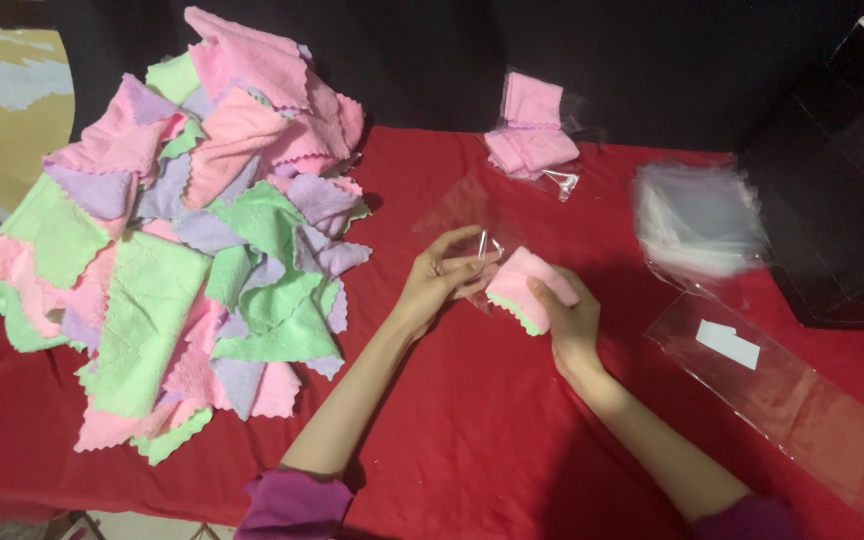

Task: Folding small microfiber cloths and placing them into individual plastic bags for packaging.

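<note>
The right hand (564, 318) grips a folded pink and green cloth bundle (524, 288) while the left hand (442, 272) pinches the mouth of a clear plastic bag (467, 215) touching that bundle, right of the big cloth pile (182, 240) on the red table (472, 440)

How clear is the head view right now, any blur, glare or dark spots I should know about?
Head view: the stack of clear bags at right is smeared by blur; the left hand and right hand with the folded pink cloth are fairly sharp; faint sheen on the long clear sleeve; the backdrop and black box are too dark for detail.
</note>
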